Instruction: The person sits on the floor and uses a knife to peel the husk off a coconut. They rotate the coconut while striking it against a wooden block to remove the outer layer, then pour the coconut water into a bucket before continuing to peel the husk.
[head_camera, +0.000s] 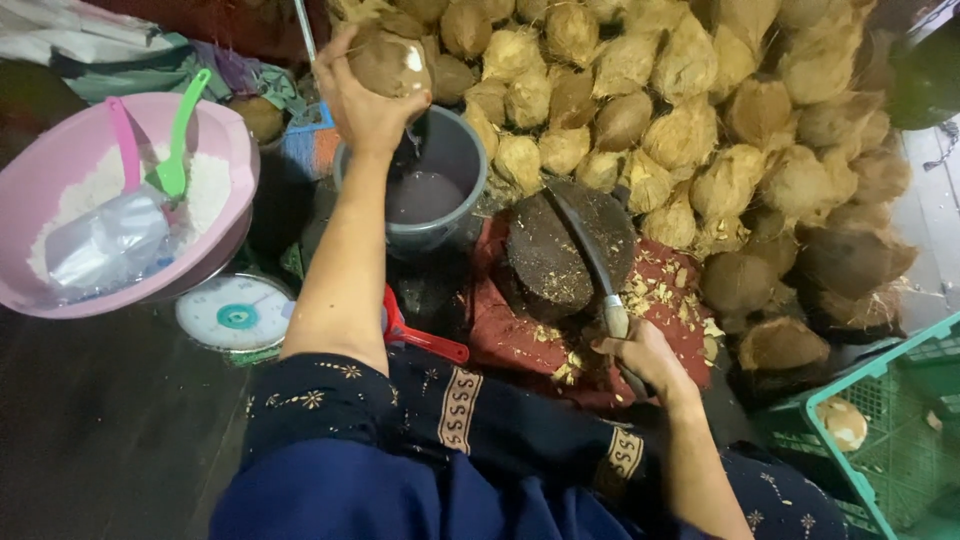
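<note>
**Coconut held over the bucket, blade resting on the block**

A heap of husked coconuts (700, 120) fills the upper right of the frame, spilling down to the right edge. At the left edge sits a pink basin (60, 290) holding white grated flesh, a clear plastic bag, a green scoop (180, 135) and a pink scoop (124, 140). Just below the basin a round weighing scale (236, 314) shows its dial. In the lower right corner stands a green plastic crate (900, 440). At centre, a dark round chopping block (555, 250) rests on a red cloth (510, 340) strewn with husk chips.

Above and left of the block is a grey bucket (445, 165) with cloudy liquid inside. The left hand (360, 95), at upper centre, has its grip closed around a cracked coconut (390, 62), held just above the bucket's rim. The right hand (645, 355), lower centre right, has its grip wrapped tight on the handle of a long cleaver (590, 250), whose blade lies across the block. A red-handled tool (425, 340) lies beside the left forearm.
</note>
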